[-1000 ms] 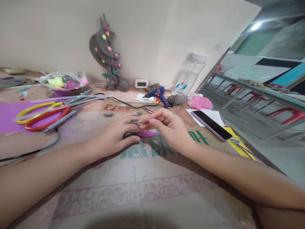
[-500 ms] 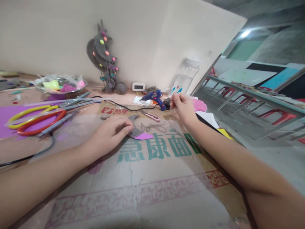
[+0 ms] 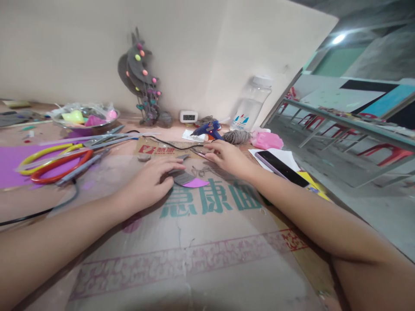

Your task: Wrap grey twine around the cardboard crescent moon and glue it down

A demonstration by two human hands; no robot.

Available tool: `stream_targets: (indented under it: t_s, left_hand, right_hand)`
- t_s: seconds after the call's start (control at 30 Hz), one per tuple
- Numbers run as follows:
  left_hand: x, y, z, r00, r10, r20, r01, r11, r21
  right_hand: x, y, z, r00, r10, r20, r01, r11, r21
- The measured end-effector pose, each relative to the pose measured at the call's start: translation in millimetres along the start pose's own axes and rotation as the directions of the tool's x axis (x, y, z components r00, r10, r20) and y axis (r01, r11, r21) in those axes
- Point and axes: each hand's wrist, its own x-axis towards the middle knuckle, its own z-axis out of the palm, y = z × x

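My left hand rests over the left part of a dark grey crescent, its fingers apart. A purple piece shows at the crescent's lower right edge. My right hand is closed at the fingertips around the near end of slim pink snips, which it partly covers. Thin grey string lies looped between the two hands. Behind my right hand are a ball of grey yarn and a blue glue gun.
Scissors with yellow and red handles lie at left, before a metal bowl. A decorated grey hanging is on the wall, near a white clock. At right are a bottle, pink bag and phone.
My right hand has come down and left from beside the bottle to the pink snips, uncovering the yarn ball and phone. The fingers of my left hand have spread.
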Motion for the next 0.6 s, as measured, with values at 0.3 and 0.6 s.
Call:
stream_targets:
  t_s: [0.3,0.6]
  left_hand:
    - [0,-5,4.1,0.998,0.035,0.045,-0.037,0.998,0.054]
    - [1,-1,1.9,1.0,-0.031,-0.005,0.031,0.999,0.03]
  right_hand:
    - [1,-1,10,0.993,-0.097,0.063,0.105,0.985,-0.14]
    - [-2,-9,-2,0.991,-0.067,-0.117,0.065,0.998,-0.024]
